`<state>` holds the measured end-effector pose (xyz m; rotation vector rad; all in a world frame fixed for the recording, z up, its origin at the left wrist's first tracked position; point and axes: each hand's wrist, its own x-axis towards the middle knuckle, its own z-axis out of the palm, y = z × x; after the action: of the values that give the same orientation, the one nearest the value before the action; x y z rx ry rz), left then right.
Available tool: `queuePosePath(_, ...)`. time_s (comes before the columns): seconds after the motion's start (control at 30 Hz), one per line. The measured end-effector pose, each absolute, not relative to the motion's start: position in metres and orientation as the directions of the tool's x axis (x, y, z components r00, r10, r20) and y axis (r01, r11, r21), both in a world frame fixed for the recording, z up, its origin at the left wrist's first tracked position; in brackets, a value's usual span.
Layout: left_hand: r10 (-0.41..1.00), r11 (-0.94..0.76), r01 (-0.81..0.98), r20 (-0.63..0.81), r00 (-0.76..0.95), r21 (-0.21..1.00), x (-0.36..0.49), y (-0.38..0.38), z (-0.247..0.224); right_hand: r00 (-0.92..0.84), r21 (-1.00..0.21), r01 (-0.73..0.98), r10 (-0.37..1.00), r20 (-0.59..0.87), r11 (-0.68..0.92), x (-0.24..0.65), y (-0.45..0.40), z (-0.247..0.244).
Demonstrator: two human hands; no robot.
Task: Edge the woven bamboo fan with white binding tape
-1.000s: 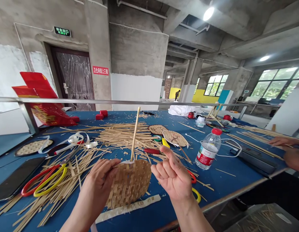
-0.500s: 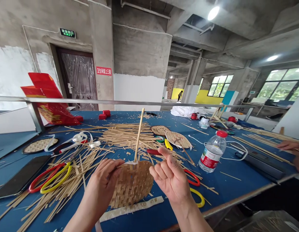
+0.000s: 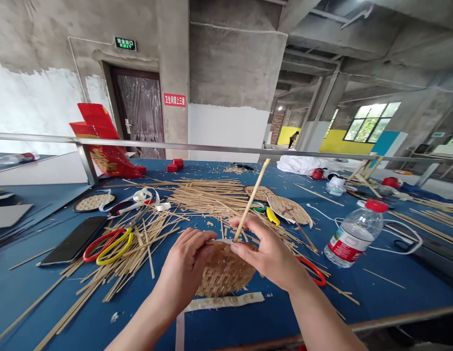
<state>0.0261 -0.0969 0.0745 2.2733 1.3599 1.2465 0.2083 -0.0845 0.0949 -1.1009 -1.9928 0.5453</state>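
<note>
While our left hand (image 3: 184,265) pinches the upper rim of the woven piece (image 3: 226,279) between thumb and fingers, our right hand (image 3: 266,248) curls around the foot of the tilted stick (image 3: 252,200); whether its fingertips press on stick or rim, we cannot tell. The piece sits between our hands, just behind the pale strip (image 3: 229,302) on the blue table (image 3: 248,324). We'd do well to steady the rim close to the stick and press evenly, since tugging might skew the weave. Its flat, tan splints cross in a rounded, checkered sheet; the stick looks smooth, slender and roundish.
</note>
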Motion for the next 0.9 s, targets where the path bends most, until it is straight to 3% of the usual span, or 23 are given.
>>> queuePosePath(0.33, 0.875, -0.467, 0.577, 0.446, 0.19, 0.67, 0.028, -0.093, 0.08, -0.388, -0.734, 0.539, 0.895, 0.219, 0.413, 0.194, -0.069, 0.102)
queuePosePath(0.9, 0.943, -0.331, 0.581, 0.288, 0.169, 0.743, 0.031, -0.087, 0.088, -0.406, -0.739, 0.538, 0.893, 0.194, 0.405, 0.197, -0.059, 0.101)
